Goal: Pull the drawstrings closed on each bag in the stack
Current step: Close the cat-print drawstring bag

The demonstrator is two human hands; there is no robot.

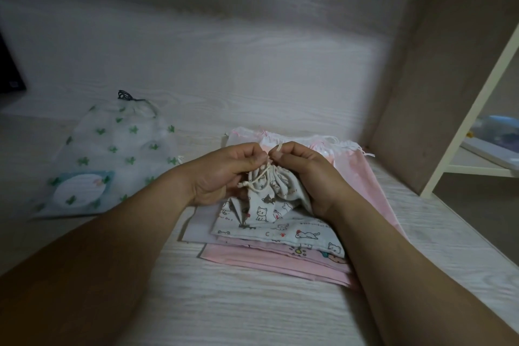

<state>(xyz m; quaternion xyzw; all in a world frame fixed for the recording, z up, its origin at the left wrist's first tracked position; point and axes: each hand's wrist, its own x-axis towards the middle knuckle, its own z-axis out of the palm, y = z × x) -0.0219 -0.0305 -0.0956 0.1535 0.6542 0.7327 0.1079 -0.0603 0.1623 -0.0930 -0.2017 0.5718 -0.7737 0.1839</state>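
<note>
Forearms (pixel 98 261) reach in over the bench's (pixel 224 309) near edge, meeting above the stack (pixel 280 258) by its right edge. Left hand (pixel 222 174) and right hand (pixel 303 174) each keep a grip pinching the cream cord (pixel 261 177), likely to cinch the cat-print bag (pixel 266 205), whose mouth is gathered. A cactus bag (pixel 112 154) lies well apart, seemingly finished.

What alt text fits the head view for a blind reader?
The left hand and right hand pinch the cream drawstring of a cat-print bag, mouth gathered, atop a stack of flat bags on a wood-grain surface. A green-patterned bag lies apart, left.
</note>
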